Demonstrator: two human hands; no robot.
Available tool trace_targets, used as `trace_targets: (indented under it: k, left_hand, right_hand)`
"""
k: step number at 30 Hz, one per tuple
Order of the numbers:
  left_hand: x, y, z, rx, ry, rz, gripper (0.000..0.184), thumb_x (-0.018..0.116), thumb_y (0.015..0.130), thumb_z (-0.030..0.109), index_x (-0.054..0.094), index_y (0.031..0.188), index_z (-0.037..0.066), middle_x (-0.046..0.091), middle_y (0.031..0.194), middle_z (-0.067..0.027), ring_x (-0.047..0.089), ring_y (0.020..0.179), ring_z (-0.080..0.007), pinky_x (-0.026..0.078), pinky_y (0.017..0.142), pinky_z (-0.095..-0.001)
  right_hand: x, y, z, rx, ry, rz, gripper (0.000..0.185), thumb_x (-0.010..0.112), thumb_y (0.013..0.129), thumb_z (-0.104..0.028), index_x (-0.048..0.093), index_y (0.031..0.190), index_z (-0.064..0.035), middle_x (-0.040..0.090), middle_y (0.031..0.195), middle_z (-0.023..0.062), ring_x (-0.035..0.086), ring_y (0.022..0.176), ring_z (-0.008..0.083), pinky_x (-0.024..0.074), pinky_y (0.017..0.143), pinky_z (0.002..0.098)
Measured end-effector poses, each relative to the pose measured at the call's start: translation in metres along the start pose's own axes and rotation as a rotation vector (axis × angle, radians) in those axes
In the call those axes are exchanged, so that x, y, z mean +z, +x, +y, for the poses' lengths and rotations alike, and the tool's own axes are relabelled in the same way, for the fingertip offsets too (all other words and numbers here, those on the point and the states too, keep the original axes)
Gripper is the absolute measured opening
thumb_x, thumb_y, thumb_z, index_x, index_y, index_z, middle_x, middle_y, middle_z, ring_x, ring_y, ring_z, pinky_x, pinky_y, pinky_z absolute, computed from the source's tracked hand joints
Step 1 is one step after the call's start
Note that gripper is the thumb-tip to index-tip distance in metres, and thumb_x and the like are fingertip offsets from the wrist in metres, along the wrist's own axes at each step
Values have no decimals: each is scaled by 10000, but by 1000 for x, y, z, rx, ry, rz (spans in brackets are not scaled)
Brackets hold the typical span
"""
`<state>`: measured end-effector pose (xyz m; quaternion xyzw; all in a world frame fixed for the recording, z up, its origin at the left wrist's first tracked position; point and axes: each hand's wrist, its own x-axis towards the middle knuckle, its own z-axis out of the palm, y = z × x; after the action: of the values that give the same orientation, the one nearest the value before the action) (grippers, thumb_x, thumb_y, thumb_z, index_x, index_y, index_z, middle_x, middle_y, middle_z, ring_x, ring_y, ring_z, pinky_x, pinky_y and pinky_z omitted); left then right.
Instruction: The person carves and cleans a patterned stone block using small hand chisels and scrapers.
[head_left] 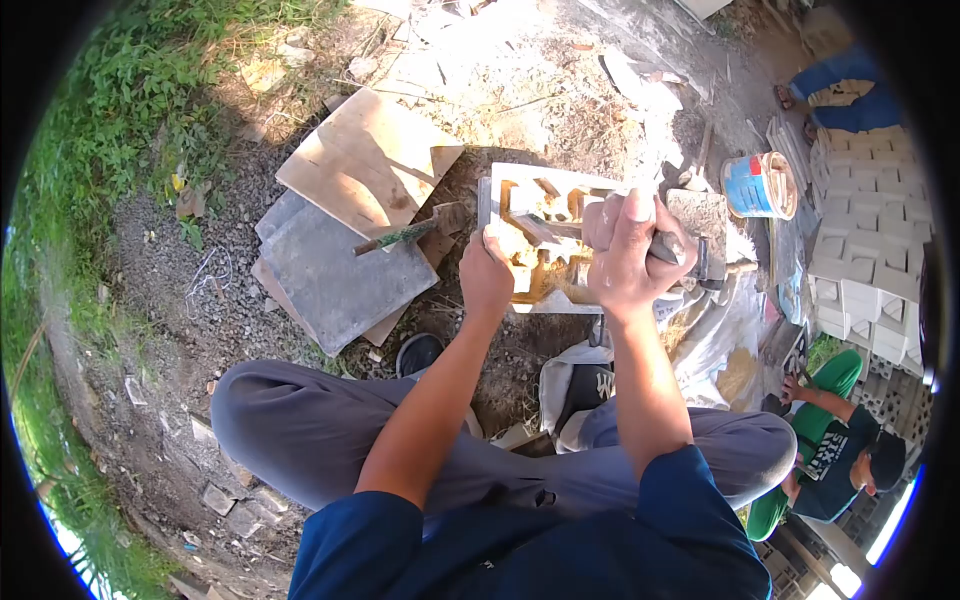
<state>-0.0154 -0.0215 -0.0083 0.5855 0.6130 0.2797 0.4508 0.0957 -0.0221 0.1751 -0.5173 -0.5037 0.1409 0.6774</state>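
Observation:
In front of me is a pale rectangular mould (560,299) with several cut-out openings and sandy, yellowish material inside. My left hand (487,275) is closed on its left edge, thumb on top. Over the mould's right part, my right hand (637,245) is wrapped in a fist around a trowel-like tool. The tool's flat grey blade (540,229) points left across the openings; its grip is mostly hidden by my fingers. Pale dust coats my right hand.
Flat boards (350,270) lie stacked at left, with a green-handled tool (400,238) across them. A bucket (760,186) stands at right, near stacked pale blocks (865,220). A co-worker (835,455) sits at lower right; another person's legs (845,90) show above.

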Motion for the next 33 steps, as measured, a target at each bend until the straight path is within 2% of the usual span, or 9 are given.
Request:
trace_targets:
  k: [7,10,14,17,21,23,25,28,33]
  left_hand:
    - [-2,-3,1,-36,-26,-11,340,385,1042,222,582,1146,-35,645,1008,-287,606,978,-480,475,823,-537]
    - [1,-3,4,14,-9,20,331,393,1038,213,589,1151,-28,649,1018,-279,612,973,-477,484,815,-528]
    - [0,1,7,-3,-13,35,321,399,1036,200,598,1147,-25,661,1014,-269,619,964,-474,494,813,-517]
    - [-4,-9,5,5,-35,20,318,402,1035,193,602,1147,-26,665,1016,-267,623,971,-468,495,819,-513]
    - [-1,-6,1,-8,-43,29,317,407,1032,192,603,1152,-27,667,1025,-268,625,987,-464,494,825,-508]
    - [-1,-2,3,33,-30,30,317,409,1032,193,602,1156,-25,667,1026,-269,624,987,-467,494,825,-508]
    - [-1,-1,6,-10,-30,28,314,410,1030,191,598,1154,-27,666,1025,-270,625,981,-469,496,827,-509]
    - [-3,-3,3,80,-66,30,303,418,1025,183,595,1145,-31,665,1021,-271,626,982,-465,495,825,-510]
    - [-2,-2,11,-59,43,2,305,415,1020,168,592,1163,-35,666,1030,-273,632,975,-457,496,818,-512]
  right_hand:
    - [4,8,-21,9,112,7,421,489,1059,-156,382,665,-52,371,518,-21,301,453,52,213,419,282]
    - [2,25,-18,177,152,79,436,485,1066,-199,394,658,-74,370,509,-33,290,436,50,205,413,281]
    - [-1,13,-13,45,41,93,382,615,964,-62,438,627,-24,408,536,-40,357,526,17,280,449,246]
    - [1,24,-20,28,-66,-43,404,500,1052,-138,418,672,-29,375,546,-27,304,463,42,220,414,273]
    - [7,16,-22,-6,199,54,417,485,1057,-124,395,659,-38,368,530,-25,293,461,42,234,415,275]
    - [10,2,13,113,7,68,421,610,995,-114,469,612,-13,451,528,-29,366,520,18,295,454,223]
    - [8,15,-2,139,41,3,420,606,1001,-125,490,615,-9,488,531,-24,398,527,15,308,458,220]
    - [14,13,-29,118,178,144,429,614,996,-125,462,608,-24,452,530,-45,370,517,6,287,450,232]
    - [10,25,-6,147,30,19,378,529,1047,-165,480,693,-41,374,536,-53,301,445,32,235,402,261]
